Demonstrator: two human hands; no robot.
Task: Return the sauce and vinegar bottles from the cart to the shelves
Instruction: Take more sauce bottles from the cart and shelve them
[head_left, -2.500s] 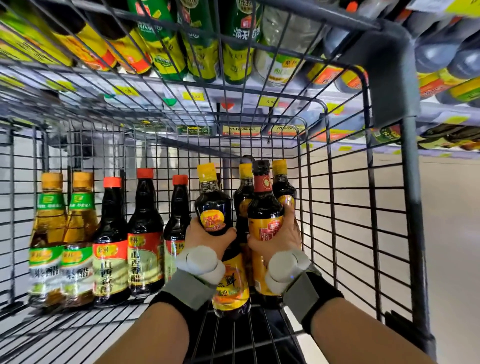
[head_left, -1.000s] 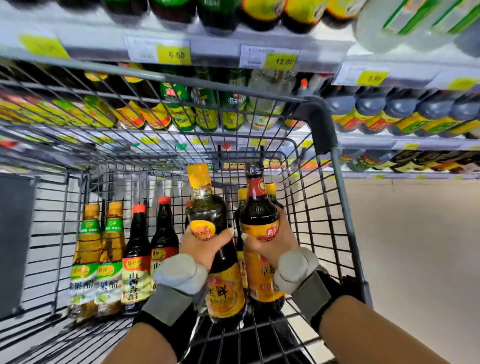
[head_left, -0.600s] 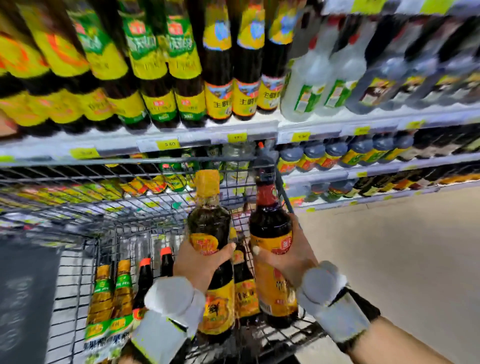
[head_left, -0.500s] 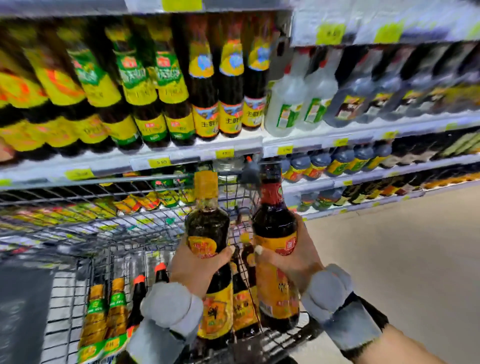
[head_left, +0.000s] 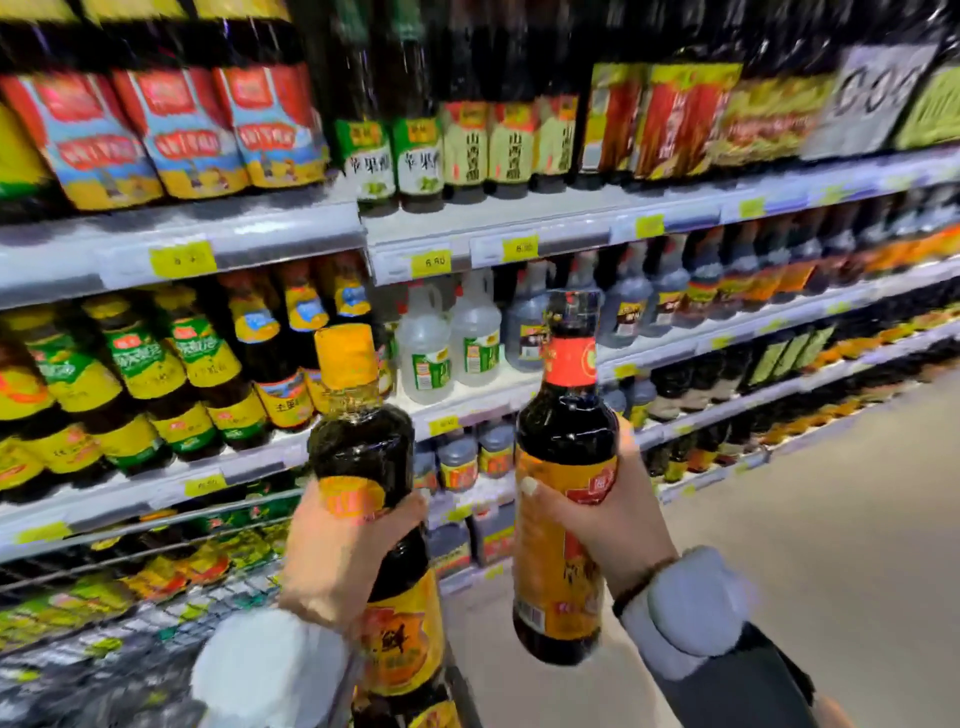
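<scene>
Left hand (head_left: 332, 561) grips yellow-cap btl (head_left: 358, 441), right hand (head_left: 602, 525) red-cap btl (head_left: 566, 441); shelf tags (head_left: 182, 258) blurred, cart (head_left: 234, 587) mostly cut off.

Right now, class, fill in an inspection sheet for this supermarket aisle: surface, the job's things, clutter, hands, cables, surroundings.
Surface: shelves packed with rows of bottles; yellow price tags on the rails.
Job's things: yellow-capped bottle and red-collared bottle, both dark and roughly upright, held in front of the shelves.
Clutter: nothing seen.
Hands: left hand grips the yellow-capped bottle; right hand grips the red-collared bottle, fingers curled round its label.
Cables: nothing seen.
Surroundings: wire cart at lower left, blurred; floor on the right.
</scene>
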